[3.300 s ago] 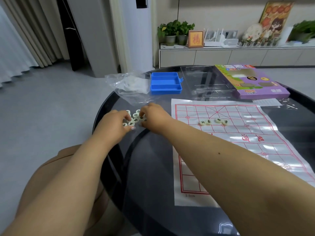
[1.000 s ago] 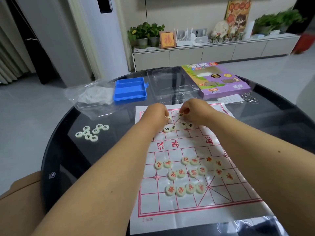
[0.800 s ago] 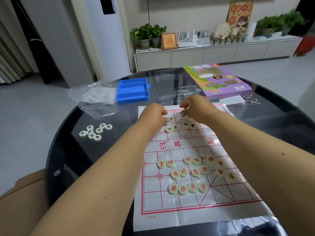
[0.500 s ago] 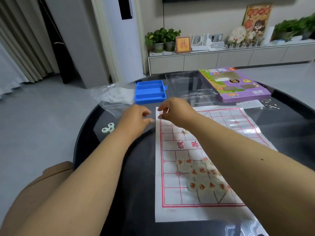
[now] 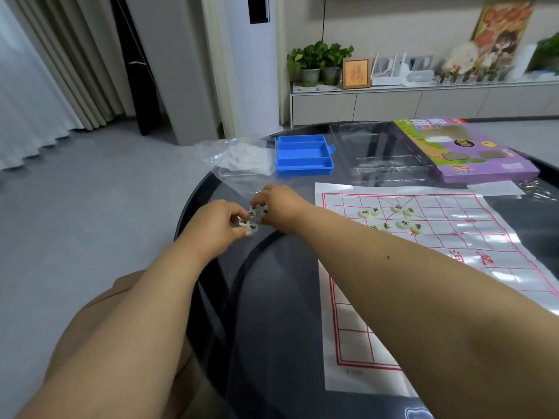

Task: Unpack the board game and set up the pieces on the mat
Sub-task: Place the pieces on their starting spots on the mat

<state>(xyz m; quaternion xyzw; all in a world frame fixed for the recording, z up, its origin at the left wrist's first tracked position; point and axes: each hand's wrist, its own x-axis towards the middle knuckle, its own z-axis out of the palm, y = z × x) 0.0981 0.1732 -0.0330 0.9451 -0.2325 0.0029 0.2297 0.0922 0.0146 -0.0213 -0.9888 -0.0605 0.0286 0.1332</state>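
Pieces (image 5: 252,220): a black-marked cluster lies at the bench's (image 5: 272,297) left edge, off the mat (image 5: 423,267). Left hand (image 5: 216,229) and right hand (image 5: 279,207) both pinch pieces in it. More pieces (image 5: 390,217) lie on the mat's far end.

I had both bare forearms stretched forward and angled toward the left, converging so the two hands nearly met. My left grip (image 5: 216,226) lay knuckles up, fingers curled, thumb and forefinger pinching in front of it. My right grip (image 5: 279,204) sat just beyond it, wrist bent leftward, its fingers (image 5: 257,204) curled down, their tips hidden from me.
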